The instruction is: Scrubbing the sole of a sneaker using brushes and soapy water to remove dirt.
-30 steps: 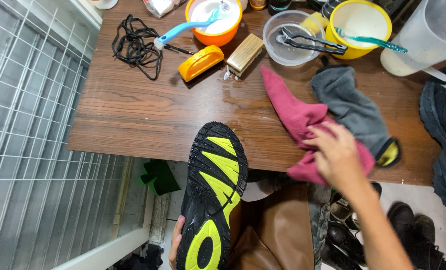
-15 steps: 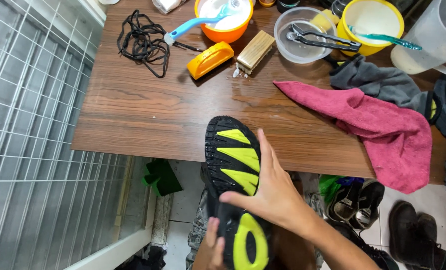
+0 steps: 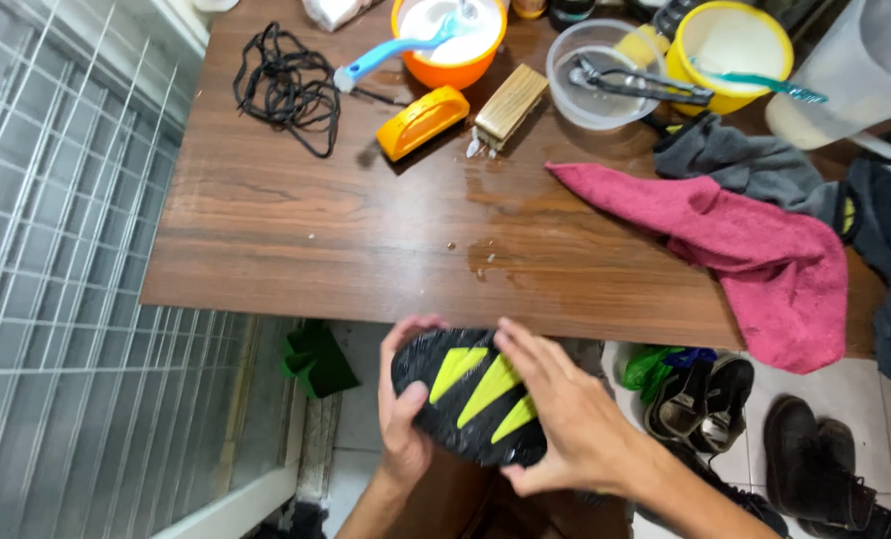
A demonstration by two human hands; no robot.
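The black shoe with lime-yellow sole patches is held sole-up just off the near edge of the brown wood-grain counter, over the pale tiled floor. Its long axis runs slantwise, from upper left near the counter edge down to lower right, though I cannot tell which end is the toe.

Both hands are clamped on it. The left hand cups the upper-left end, thumb over the rim and fingers curled round from beneath. The right hand lies flat across the lower-right part of the sole, fingers spread and pointing up-left.

Beyond the shoe, the counter shows a wet patch near the middle. A crumpled pink cloth drapes over its right edge beside a grey cloth. At the far side sit an orange brush block, a wooden brush, a tangle of black laces, an orange bowl, a clear bowl and a yellow bowl. A white wire grille stands to the left, and dark shoes rest on the floor to the right.
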